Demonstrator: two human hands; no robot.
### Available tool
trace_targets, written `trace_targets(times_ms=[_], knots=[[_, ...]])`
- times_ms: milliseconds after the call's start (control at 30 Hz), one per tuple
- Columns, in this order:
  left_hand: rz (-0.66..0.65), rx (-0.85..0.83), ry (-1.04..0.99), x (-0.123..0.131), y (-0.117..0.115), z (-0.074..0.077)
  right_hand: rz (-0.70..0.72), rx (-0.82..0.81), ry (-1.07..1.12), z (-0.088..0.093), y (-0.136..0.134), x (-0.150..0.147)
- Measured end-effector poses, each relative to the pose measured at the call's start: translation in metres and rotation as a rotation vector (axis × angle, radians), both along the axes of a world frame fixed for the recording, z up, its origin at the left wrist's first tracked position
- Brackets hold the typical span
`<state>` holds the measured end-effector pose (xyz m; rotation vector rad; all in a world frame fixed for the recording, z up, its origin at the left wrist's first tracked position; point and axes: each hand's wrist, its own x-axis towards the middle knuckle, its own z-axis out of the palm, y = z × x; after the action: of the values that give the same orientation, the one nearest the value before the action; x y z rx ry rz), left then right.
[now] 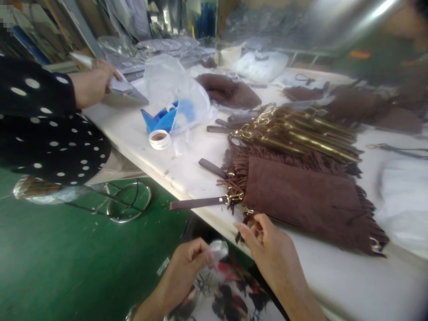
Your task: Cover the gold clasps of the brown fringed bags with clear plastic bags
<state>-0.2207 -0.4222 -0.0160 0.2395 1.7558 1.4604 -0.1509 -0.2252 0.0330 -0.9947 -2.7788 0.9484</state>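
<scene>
My left hand (192, 263) is over my lap, its thumb and forefinger pinching a small piece of clear plastic (220, 250). At the table's near edge, my right hand (272, 249) has its fingers curled at the front corner of a brown fringed bag (301, 191). A dark brown strip (248, 218) with gold-coloured metal beside it shows at those fingertips; most of it is hidden. The bag lies flat on top of similar ones. From its left end a brown wrist strap (199, 203) hangs out over the table edge.
More bags with gold zippers (301, 129) lie behind. A blue holder (160, 119), a round white tub (159, 139) and a clear plastic bag (167, 80) stand at left. Another person's hand (93, 82) holds a flat packet. Below is a metal-framed stool (129, 200).
</scene>
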Motion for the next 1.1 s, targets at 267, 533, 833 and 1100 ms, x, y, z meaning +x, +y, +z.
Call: trace_targets(times_ms=[267,533,833,1100], knots=[[0.033,0.082,-0.104,-0.001,-0.006,-0.018,-0.009,-0.265,0.001,0.003,0.003,-0.004],[0.043,0.078,-0.159,-0.001,0.000,-0.018,-0.086,-0.967,0.279,0.002,0.000,-0.002],[0.031,0.168,-0.274,-0.003,0.007,-0.013,-0.098,-1.010,0.282,-0.005,0.003,-0.001],[0.037,0.222,-0.357,0.000,0.006,-0.014,-0.051,-0.968,0.305,-0.004,0.003,-0.001]])
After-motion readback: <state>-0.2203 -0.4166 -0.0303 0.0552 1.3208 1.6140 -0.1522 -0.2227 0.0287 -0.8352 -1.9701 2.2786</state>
